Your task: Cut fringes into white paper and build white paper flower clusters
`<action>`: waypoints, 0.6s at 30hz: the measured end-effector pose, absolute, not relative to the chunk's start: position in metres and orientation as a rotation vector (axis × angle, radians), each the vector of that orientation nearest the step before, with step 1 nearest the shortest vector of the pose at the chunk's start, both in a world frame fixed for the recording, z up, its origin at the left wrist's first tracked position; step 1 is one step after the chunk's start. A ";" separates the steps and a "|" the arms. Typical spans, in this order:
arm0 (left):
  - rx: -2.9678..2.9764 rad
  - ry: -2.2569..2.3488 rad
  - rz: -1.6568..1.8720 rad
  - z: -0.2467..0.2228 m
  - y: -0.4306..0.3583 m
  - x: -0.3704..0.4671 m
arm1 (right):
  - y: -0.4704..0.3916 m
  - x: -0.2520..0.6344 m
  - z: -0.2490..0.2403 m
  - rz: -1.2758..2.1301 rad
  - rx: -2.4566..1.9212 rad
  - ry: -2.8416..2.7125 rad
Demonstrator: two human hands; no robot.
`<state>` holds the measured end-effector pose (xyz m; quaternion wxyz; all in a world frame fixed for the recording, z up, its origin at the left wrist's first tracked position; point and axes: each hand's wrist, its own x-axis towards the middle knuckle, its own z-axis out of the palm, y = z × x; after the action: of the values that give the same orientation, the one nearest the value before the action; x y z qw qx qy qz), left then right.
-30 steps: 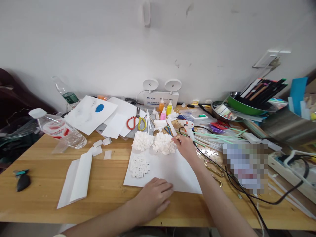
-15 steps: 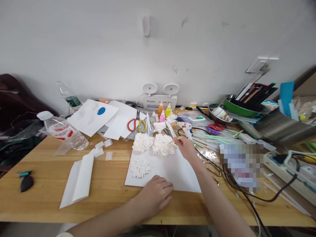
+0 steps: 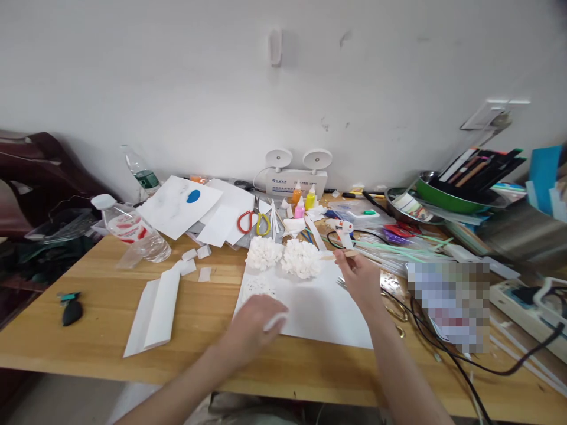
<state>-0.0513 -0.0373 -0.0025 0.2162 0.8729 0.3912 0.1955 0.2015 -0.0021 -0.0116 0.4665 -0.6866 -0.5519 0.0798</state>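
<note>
My right hand (image 3: 361,280) is closed around a thin wooden stick (image 3: 328,257), whose tip points left at a white ruffled clump (image 3: 301,260). Beside that clump lies a second white ruffled clump (image 3: 264,254), both at the far edge of a white paper sheet (image 3: 319,313). Over the sheet's near left part hovers my left hand (image 3: 252,324), blurred, with a small white strip (image 3: 275,320) pinched in its fingers. It partly covers a flatter patch of white bits (image 3: 257,288).
To the left are a folded white paper (image 3: 162,313), small white pieces (image 3: 188,267) and a water bottle (image 3: 137,230). Scissors (image 3: 254,223), a glue gun (image 3: 342,229) and small paint bottles (image 3: 299,208) stand behind. Gold-handled scissors (image 3: 396,310) and black cables (image 3: 438,336) are at right.
My left hand has lifted off the table to over the patch and now has a white strip. My right hand has drawn back slightly from the clump. The view has turned left.
</note>
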 end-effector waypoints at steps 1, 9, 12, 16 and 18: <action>2.351 1.265 0.607 0.000 -0.028 -0.067 | -0.006 0.201 -0.011 0.231 -1.670 -1.330; 2.096 1.982 0.403 -0.014 0.025 -0.162 | -0.024 0.187 0.006 0.668 -1.414 -1.085; 2.125 2.002 0.348 -0.027 0.029 -0.167 | -0.028 0.181 0.015 0.666 -1.387 -1.074; 2.106 1.973 0.420 -0.030 0.031 -0.172 | -0.034 0.181 0.018 0.662 -1.376 -1.062; 2.071 1.986 0.473 -0.025 0.030 -0.172 | -0.035 0.182 0.017 0.675 -1.375 -1.048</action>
<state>-0.1719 0.0304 -0.0250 0.1164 0.7074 0.6783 0.1614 0.1819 -0.0354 0.0167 0.5995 -0.5931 -0.4518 0.2910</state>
